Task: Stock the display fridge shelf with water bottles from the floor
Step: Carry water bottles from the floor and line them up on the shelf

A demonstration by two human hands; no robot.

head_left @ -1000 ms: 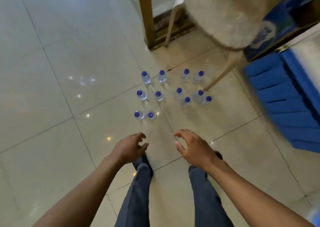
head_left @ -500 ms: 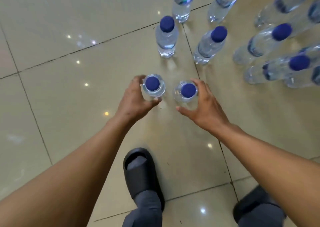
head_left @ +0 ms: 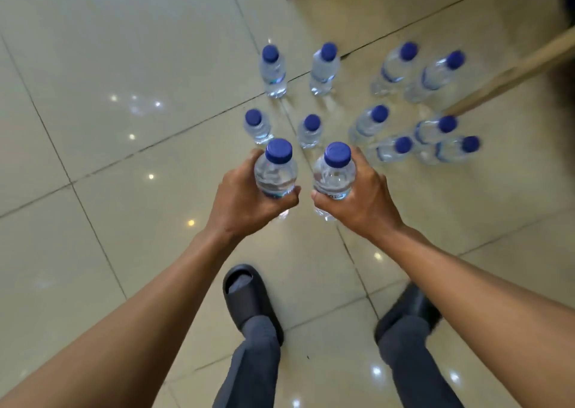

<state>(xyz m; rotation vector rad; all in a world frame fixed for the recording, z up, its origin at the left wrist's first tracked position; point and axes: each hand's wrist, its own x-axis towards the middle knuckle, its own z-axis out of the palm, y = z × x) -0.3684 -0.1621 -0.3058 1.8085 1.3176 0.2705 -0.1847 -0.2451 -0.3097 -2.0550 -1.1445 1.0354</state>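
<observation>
While upright, two bottles — left hand [head_left: 245,200], right hand [head_left: 362,202] — are gripped.

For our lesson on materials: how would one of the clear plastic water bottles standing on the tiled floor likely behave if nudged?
The clear plastic blue-capped bottle looks tall and narrow, so it may tip. Seemingly full, it probably feels heavy. On the glossy tiled floor it could slide.

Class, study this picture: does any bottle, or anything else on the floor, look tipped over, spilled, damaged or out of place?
Nothing stands out. The ten floor bottles stand upright and capped on dry tiles; their lean is lens distortion. Each hand, left hand and right hand, grips one capped bottle.
</observation>
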